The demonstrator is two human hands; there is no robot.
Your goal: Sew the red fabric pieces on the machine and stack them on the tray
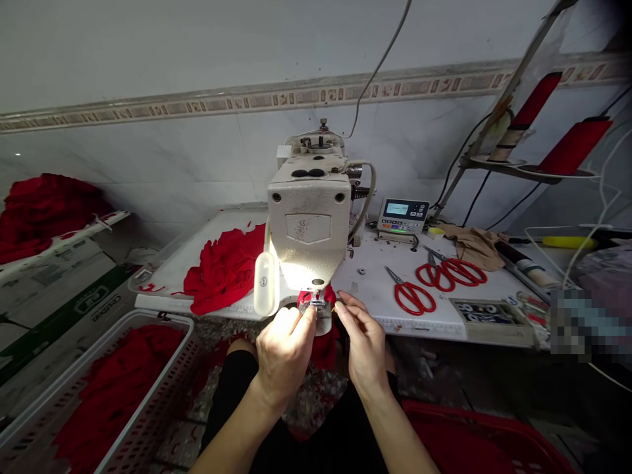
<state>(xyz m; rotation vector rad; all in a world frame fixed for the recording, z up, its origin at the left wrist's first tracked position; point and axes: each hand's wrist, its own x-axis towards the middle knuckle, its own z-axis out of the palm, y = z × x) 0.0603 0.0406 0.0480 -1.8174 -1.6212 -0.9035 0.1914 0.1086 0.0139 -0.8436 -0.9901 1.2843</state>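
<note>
A white sewing machine [309, 217] stands in front of me, its lamp lighting the needle area. Red fabric [323, 352] hangs below the sewing arm, and some of it shows around the presser foot [317, 301]. My left hand [285, 352] is closed at the left side of the foot, fingertips pressed together on the red fabric; the fingers hide part of it. To the right of the foot, my right hand [363, 336] is closed, thumb and forefinger pinching a tiny yellowish thing [335, 307] too small to name.
Crumpled red fabric [227, 266] lies left of the machine. A white basket [185, 329] with red cloth stands lower left. Red-handled scissors [413, 297] and a control panel [402, 216] are on the right. Red thread cones [575, 148] stand above.
</note>
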